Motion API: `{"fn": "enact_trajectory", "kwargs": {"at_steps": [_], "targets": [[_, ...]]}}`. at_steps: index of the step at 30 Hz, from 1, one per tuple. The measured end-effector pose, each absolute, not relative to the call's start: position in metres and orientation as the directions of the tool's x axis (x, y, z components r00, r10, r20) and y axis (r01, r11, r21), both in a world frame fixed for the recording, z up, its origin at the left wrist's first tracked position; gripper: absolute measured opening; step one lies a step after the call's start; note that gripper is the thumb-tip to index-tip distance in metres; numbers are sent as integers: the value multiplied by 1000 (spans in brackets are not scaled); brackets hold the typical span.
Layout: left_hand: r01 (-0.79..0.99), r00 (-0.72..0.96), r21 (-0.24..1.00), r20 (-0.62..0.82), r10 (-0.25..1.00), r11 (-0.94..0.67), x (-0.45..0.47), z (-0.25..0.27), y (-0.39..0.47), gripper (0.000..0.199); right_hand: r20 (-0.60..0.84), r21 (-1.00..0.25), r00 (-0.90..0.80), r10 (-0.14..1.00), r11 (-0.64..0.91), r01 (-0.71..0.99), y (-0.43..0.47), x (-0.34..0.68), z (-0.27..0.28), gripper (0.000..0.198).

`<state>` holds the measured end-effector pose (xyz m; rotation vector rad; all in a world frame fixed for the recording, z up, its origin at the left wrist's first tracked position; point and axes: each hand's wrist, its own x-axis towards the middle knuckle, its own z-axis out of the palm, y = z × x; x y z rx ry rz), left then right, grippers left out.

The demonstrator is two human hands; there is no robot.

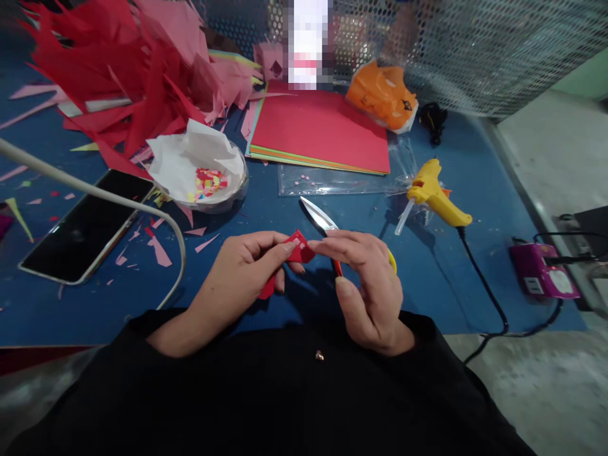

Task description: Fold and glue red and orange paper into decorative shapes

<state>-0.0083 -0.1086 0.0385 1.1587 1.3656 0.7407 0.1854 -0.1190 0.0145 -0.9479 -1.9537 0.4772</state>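
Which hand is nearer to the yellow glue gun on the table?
The right hand. It holds the scissors just left of the glue gun; the left hand is farther left, pinching the folded red paper.

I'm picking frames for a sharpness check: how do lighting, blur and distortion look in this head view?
Head view: light is even and dim; the hands cast soft shadows on the blue table. The red folded paper and scissors are sharp, while the red paper scraps at the top left smear. Wide-angle bending curves the table edges, and a pixelated block covers the top centre.
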Motion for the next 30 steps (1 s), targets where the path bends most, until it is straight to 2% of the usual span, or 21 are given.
{"fn": "enact_trajectory", "kwargs": {"at_steps": [2,8,11,15,18,25,30], "targets": [[229,137,927,-334,933,298,-9,37,-108,30,573,-571,-356,738,671,473,-117,185,16,34],[229,141,929,-329,934,292,-9,36,-109,30,593,-465,-423,685,720,515,-116,185,17,37],[220,140,926,-342,929,307,-9,37,-109,29,585,-549,-360,727,682,484,-118,185,16,34],[205,136,914,-380,915,349,-8,38,-110,27,530,-741,-76,845,505,442,-121,183,10,29],[219,136,909,-387,912,354,-7,40,-110,27,475,-790,-3,880,427,439,-119,180,9,13],[306,181,911,-342,922,278,-5,41,-109,32,525,-576,-200,828,518,633,-109,173,19,5],[370,198,909,-280,940,193,-6,40,-109,39,518,-482,-250,818,521,704,-108,167,18,4]]}}
